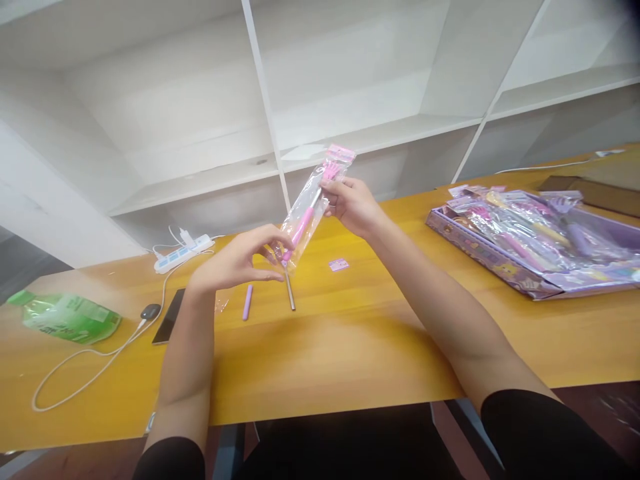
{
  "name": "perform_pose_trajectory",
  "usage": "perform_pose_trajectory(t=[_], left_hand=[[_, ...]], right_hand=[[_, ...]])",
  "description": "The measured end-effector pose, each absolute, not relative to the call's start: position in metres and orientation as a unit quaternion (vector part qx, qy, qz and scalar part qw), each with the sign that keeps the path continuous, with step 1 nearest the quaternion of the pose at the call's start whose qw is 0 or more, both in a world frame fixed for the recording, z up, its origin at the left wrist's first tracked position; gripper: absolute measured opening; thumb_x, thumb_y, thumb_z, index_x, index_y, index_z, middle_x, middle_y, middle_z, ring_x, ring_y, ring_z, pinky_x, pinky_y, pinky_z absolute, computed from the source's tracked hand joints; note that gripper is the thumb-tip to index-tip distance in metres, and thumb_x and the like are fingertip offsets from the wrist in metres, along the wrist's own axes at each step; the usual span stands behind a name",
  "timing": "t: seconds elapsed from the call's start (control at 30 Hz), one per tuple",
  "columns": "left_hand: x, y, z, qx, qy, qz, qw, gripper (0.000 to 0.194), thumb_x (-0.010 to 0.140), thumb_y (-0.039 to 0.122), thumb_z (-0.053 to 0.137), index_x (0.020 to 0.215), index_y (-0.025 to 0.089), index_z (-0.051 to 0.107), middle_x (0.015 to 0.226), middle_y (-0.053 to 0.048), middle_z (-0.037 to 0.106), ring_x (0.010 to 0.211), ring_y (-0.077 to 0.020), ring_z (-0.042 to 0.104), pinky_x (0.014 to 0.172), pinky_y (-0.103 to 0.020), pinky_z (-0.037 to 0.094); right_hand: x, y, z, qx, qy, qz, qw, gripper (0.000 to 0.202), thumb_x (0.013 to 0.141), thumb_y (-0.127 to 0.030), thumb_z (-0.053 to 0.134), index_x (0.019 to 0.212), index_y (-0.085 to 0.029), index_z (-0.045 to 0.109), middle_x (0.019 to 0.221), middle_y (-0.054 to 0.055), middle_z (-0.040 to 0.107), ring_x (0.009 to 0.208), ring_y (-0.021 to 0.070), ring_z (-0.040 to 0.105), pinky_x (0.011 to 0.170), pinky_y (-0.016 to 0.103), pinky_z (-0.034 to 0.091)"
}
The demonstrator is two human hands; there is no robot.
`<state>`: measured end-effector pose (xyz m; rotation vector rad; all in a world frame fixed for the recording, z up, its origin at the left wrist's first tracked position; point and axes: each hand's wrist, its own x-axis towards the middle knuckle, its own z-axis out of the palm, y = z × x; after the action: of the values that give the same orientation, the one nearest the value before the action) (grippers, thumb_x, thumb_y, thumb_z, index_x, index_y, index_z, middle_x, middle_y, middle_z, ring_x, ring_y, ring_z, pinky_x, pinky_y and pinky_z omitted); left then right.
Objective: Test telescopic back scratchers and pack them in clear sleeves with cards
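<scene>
A pink back scratcher [300, 230] in a clear plastic bag [313, 223] with a pink header is held up, tilted, above the table. Its hand-shaped head points up, and my right hand [353, 203] pinches the bag just below that head. My left hand [250, 257] curves around the bag's lower end, thumb and fingers apart; some fingertips seem to touch the plastic. Beneath it lie a thin metal rod [290, 291] and a purple tube-like handle [247, 302]. A small pink-purple card [339, 265] rests to the right of the rod.
An open purple box [500, 267] full of bagged back scratchers stands at the right. On the left are a power strip [184, 253], a phone [170, 317], a white cable [100, 370] and a green packet [70, 317]. White shelving [350, 137] rises behind the table.
</scene>
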<state>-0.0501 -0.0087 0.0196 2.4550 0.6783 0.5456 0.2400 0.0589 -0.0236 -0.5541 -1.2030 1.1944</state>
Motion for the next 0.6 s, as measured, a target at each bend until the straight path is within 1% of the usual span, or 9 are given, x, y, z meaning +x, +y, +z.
perform_pose_trajectory(t=[0.07,0.1,0.2,0.33,0.4,0.47,0.53,0.6], left_hand=[[-0.048,-0.014,0.024,0.921,0.25,0.21,0.212,0.022,0.099,0.041,0.088,0.112,0.026,0.077,0.113,-0.006,0.073,0.104,-0.0204,0.073,0.091,-0.033,0.064],[-0.047,-0.016,0.025,0.924,0.249,0.217,0.194,0.018,0.102,0.041,0.084,0.108,0.026,0.079,0.11,-0.005,0.074,0.103,-0.0202,0.073,0.09,-0.033,0.063],[-0.045,-0.017,0.026,0.921,0.257,0.228,0.182,0.018,0.108,0.042,0.077,0.102,0.025,0.079,0.105,-0.005,0.074,0.099,-0.0186,0.072,0.085,-0.031,0.058],[-0.046,-0.009,0.02,0.895,0.299,0.227,0.241,0.023,0.105,0.044,0.079,0.099,0.023,0.073,0.103,-0.005,0.074,0.09,-0.0175,0.074,0.076,-0.029,0.06],[-0.047,0.0,0.014,0.878,0.313,0.223,0.284,0.025,0.103,0.045,0.081,0.106,0.023,0.069,0.102,-0.005,0.075,0.087,-0.0179,0.076,0.074,-0.03,0.062],[-0.048,0.01,0.007,0.867,0.311,0.215,0.324,0.031,0.102,0.045,0.082,0.119,0.026,0.065,0.101,-0.003,0.077,0.086,-0.0185,0.077,0.075,-0.03,0.064],[-0.049,0.018,0.001,0.863,0.301,0.214,0.346,0.041,0.101,0.044,0.084,0.132,0.028,0.061,0.098,-0.002,0.076,0.087,-0.0184,0.077,0.076,-0.03,0.065],[-0.049,0.025,-0.004,0.861,0.291,0.232,0.348,0.046,0.101,0.042,0.084,0.138,0.029,0.06,0.094,0.001,0.073,0.085,-0.0175,0.077,0.075,-0.028,0.065]], right_hand=[[0.238,0.058,-0.024,-0.238,-0.515,0.537,0.624,0.051,0.069,-0.051,0.106,0.085,-0.02,0.069,0.078,-0.001,0.064,0.066,0.0094,0.06,0.055,0.022,0.053],[0.236,0.057,-0.024,-0.237,-0.514,0.541,0.621,0.049,0.07,-0.05,0.105,0.087,-0.019,0.07,0.08,0.0,0.066,0.066,0.0092,0.061,0.055,0.022,0.053],[0.233,0.054,-0.023,-0.234,-0.522,0.544,0.614,0.049,0.073,-0.051,0.104,0.087,-0.02,0.069,0.083,0.0,0.068,0.067,0.0092,0.062,0.056,0.022,0.055],[0.231,0.05,-0.022,-0.234,-0.535,0.527,0.618,0.056,0.073,-0.059,0.103,0.09,-0.021,0.066,0.081,-0.002,0.066,0.067,0.0097,0.062,0.057,0.023,0.055],[0.23,0.049,-0.022,-0.235,-0.547,0.516,0.616,0.061,0.07,-0.065,0.104,0.09,-0.021,0.066,0.079,-0.003,0.064,0.067,0.0101,0.062,0.058,0.023,0.056],[0.229,0.048,-0.023,-0.23,-0.564,0.508,0.609,0.065,0.069,-0.07,0.104,0.09,-0.021,0.066,0.079,-0.003,0.064,0.067,0.0101,0.062,0.06,0.024,0.056],[0.227,0.048,-0.024,-0.226,-0.579,0.5,0.603,0.065,0.072,-0.073,0.102,0.094,-0.02,0.07,0.083,-0.002,0.067,0.068,0.0096,0.062,0.062,0.024,0.057],[0.225,0.046,-0.026,-0.23,-0.601,0.488,0.59,0.066,0.076,-0.076,0.097,0.101,-0.02,0.073,0.088,-0.001,0.069,0.072,0.0105,0.065,0.066,0.025,0.059]])
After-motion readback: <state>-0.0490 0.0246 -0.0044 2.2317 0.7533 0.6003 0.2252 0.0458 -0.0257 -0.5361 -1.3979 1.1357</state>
